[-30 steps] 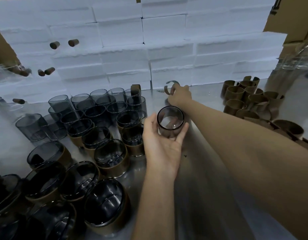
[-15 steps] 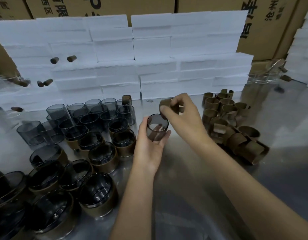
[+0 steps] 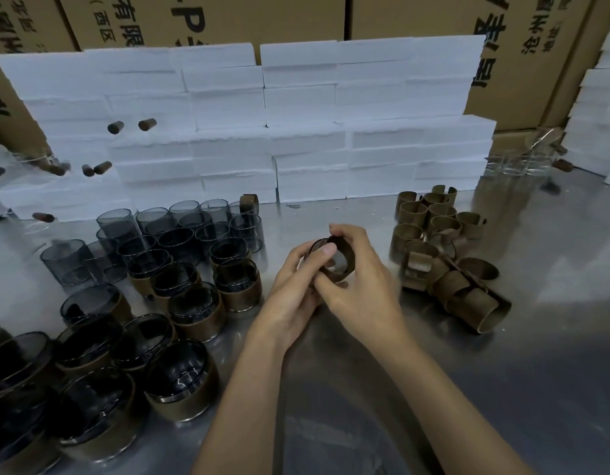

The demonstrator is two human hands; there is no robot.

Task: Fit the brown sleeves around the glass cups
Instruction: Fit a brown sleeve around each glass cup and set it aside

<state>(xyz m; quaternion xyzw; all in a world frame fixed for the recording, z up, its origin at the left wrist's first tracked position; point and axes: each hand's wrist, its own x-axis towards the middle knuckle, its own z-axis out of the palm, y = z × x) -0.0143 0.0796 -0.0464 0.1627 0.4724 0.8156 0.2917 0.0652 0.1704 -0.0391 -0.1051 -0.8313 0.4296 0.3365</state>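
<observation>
Above the middle of the desk [image 3: 502, 389], the left hand [image 3: 289, 296] gripped one glass cup [image 3: 319, 246] lying tilted, its axis pointing away and rightward. The right hand [image 3: 361, 286] pinched one brown sleeve [image 3: 344, 260] partly round the cup's far end. Roughly ten sleeved cups [image 3: 180, 382] stood toward the desk's left edge, about a dozen bare cups [image 3: 180, 231] behind them, and some fifteen loose sleeves [image 3: 444, 255] right.

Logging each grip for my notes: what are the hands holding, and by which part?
Both hands hold one cup with a brown sleeve on it: the left hand pinches the rim side, the right hand grips the sleeve's outer wall.
</observation>
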